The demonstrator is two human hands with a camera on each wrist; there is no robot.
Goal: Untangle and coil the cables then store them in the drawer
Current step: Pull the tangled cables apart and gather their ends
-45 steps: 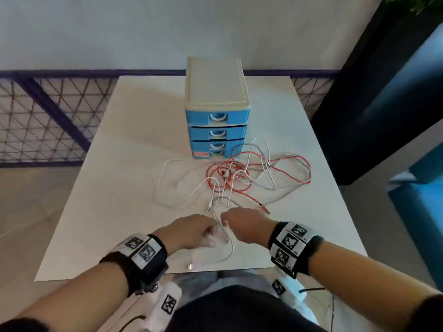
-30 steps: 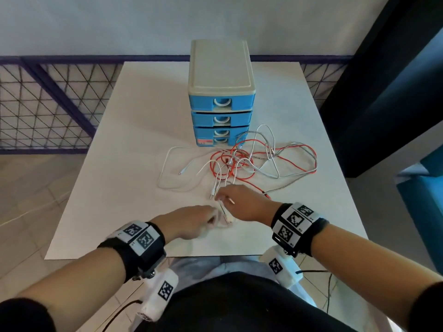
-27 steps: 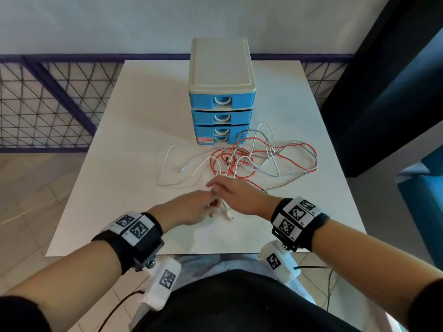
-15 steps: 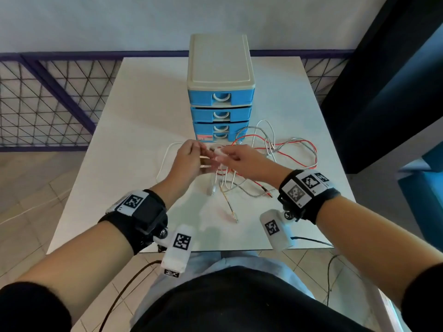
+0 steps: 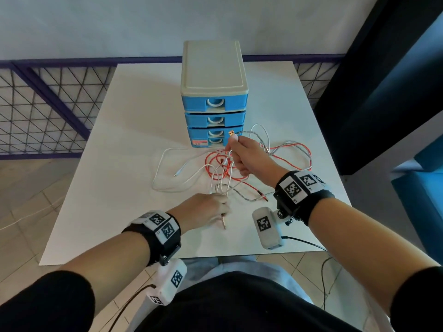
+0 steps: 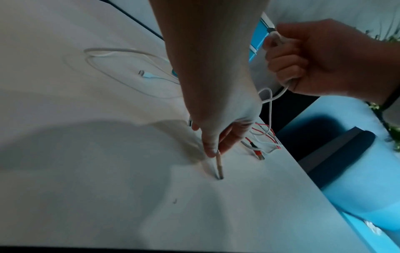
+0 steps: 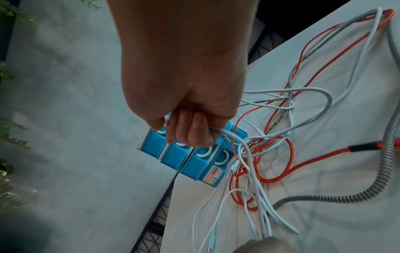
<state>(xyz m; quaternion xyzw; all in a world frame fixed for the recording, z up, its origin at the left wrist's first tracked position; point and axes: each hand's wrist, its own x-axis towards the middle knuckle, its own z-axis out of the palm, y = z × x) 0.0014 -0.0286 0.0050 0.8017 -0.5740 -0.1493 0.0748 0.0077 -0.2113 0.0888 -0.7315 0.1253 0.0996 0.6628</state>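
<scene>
While a blue drawer unit (image 5: 214, 101) stands at the back of the white worktop (image 5: 124, 144), tangled cables (image 5: 242, 164) lie just in front of it. The right hand (image 5: 249, 156), its grip curled round a white cable (image 5: 230, 161), lifts it before the drawers. Nearer than the unit, the left hand (image 5: 206, 209) pinches a connector (image 5: 224, 222).

From the left wrist, the fingers (image 6: 212, 145) hold that plug (image 6: 219, 168) tip-down on the worktop.

From the right wrist, the fist (image 7: 186, 102) clamps white strands above the red cable (image 7: 270, 171).

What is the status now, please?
Right hand grips white cable, raised. Left hand pinches a cable end on the table. Red cable tangled in. Drawers closed.
</scene>
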